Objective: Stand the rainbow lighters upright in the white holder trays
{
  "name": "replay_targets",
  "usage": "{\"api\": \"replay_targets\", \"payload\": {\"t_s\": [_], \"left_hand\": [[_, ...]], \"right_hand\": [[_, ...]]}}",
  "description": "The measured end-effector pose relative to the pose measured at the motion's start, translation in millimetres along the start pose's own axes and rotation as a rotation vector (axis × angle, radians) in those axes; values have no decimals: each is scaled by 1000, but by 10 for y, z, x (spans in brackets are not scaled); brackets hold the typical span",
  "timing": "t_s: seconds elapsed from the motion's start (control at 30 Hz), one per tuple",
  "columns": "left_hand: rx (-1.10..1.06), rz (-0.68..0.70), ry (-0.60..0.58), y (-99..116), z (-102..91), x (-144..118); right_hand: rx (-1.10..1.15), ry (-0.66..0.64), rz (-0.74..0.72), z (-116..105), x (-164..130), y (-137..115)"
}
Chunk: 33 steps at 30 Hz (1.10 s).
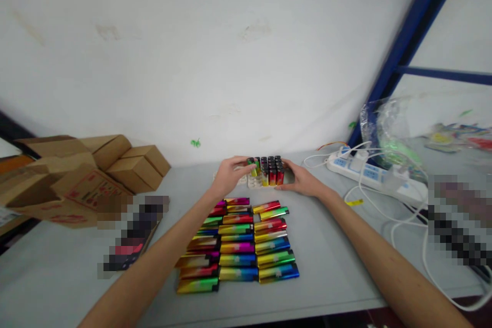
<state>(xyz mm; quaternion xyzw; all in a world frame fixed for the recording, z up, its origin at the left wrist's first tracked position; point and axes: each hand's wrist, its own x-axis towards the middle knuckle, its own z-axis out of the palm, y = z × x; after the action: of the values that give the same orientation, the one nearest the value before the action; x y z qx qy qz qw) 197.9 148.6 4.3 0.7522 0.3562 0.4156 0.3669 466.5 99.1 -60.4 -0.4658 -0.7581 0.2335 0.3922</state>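
Observation:
My left hand [229, 174] pinches a green-and-yellow lighter [253, 168] at the left side of a small whitish tray with round holes [254, 182]. Upright lighters [272, 176], red and yellow with black tops, stand packed in the tray's right part. Around the tray's right end, my right hand [302, 179] is closed, thumb in front and fingers behind. In front of the tray, many metallic two-tone lighters [237, 247] lie flat in three columns. Another pale holed piece [242, 179] is partly hidden behind my left hand.
Open cardboard boxes [88, 179] stand on the left, near a dark, pixelated flat object [136, 236]. A white power strip [376, 174] with plugs and loose cables lies on the right. Behind the grey table [319, 256] rises a white wall; a blue metal frame [400, 56] stands right.

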Motion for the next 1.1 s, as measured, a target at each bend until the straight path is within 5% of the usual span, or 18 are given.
{"api": "replay_targets", "payload": {"t_s": [0.23,0.7,0.9,1.03,1.1], "left_hand": [[34,23,-27,-211,114,149],[439,198,-267,-144,33,347],[476,176,-227,-95,81,204],[583,236,-97,143,38,-66],[620,263,-158,294,82,-246]], "right_hand": [[-4,6,-8,1,11,35],[4,3,-15,-10,9,-9],[10,9,-13,-17,12,-58],[18,8,-42,-18,15,-39],[12,10,-44,-14,19,-18]]}}
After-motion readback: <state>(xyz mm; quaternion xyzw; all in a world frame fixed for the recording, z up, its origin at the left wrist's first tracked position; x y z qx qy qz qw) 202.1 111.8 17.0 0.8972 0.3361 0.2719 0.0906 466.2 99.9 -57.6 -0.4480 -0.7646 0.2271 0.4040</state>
